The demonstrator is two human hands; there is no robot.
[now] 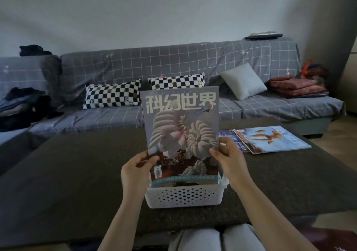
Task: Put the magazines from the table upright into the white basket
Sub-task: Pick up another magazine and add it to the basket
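Left hand (pixel 138 165) and right hand (pixel 228 158) pinch the magazine (pixel 181 131) by its edges, keeping it upright in the basket (pixel 184 197), others (pixel 270 139) waiting on the counter (pixel 77 173).

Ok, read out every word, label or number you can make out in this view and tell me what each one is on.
"科幻世界": big pale title across the top of the upright magazine, held by the left hand and right hand in the white basket.
Barcode sticker at its lower left: too small to read.
Teal strip along its bottom edge: blurred.
Flat magazines on the table: title faces away, unreadable.
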